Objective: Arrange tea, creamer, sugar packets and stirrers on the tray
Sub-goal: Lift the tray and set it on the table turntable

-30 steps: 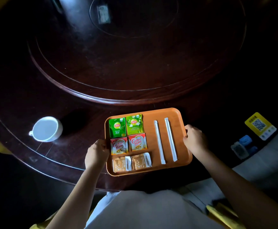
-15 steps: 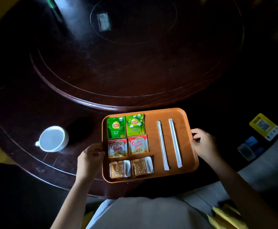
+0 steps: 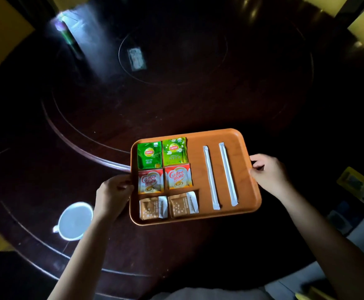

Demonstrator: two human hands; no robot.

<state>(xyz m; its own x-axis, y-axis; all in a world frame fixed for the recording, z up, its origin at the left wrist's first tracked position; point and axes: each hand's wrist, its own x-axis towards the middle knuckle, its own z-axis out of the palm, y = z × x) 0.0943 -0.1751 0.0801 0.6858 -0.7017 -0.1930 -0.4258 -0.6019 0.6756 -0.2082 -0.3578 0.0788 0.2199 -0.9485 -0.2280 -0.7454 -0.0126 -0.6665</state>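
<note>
An orange tray [image 3: 245, 161] is held over the dark round table. My left hand [image 3: 111, 194] grips its left edge and my right hand [image 3: 267, 173] grips its right edge. On the tray's left part lie two green tea packets [image 3: 161, 153] at the far end, two red and white creamer packets [image 3: 164, 179] in the middle, and two brown sugar packets [image 3: 169, 206] nearest me. Two white wrapped stirrers [image 3: 220, 175] lie side by side on the right part, running from far to near.
A white cup [image 3: 75, 220] stands on the table left of my left arm. The raised turntable [image 3: 176, 94] fills the table's middle, with a small card [image 3: 136, 59] at its centre. A yellow card [image 3: 357, 184] and dark small items lie at the right edge.
Both hands have carried the tray forward and to the right, away from me. The packets and stirrers kept their places on it.
</note>
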